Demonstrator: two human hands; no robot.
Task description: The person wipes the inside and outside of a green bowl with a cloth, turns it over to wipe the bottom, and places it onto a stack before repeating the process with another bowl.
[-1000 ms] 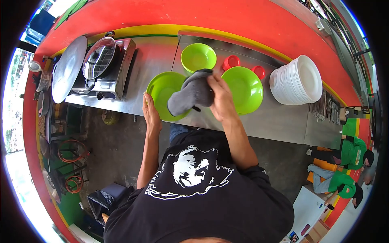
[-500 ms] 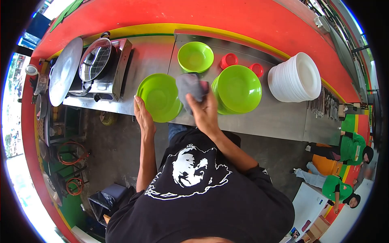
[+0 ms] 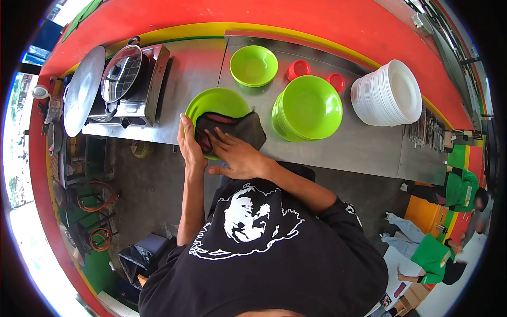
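My left hand (image 3: 191, 141) grips the left rim of a green bowl (image 3: 216, 98), which tilts near the counter's front edge. A dark grey cloth (image 3: 245, 129) with a reddish patch covers much of the bowl's inside and hangs past its right rim. On top of the cloth my right hand (image 3: 237, 157) lies with fingers spread and thumb apart, pressing it against the bowl. To the right stands a stack of green bowls (image 3: 311, 108). Behind is another green bowl (image 3: 253, 66).
Two red cups (image 3: 299, 70) stand behind the stack. A pile of white plates (image 3: 388, 94) and a row of cutlery (image 3: 426, 129) are at the right. On the left, a stove (image 3: 150, 87) carries a lidded pan (image 3: 121, 74). Two people in green (image 3: 435, 256) are at far right.
My right hand has brought the cloth left and down into the bowl, its fingers now spread over it. The bowl has tilted and shifted slightly right in my left hand.
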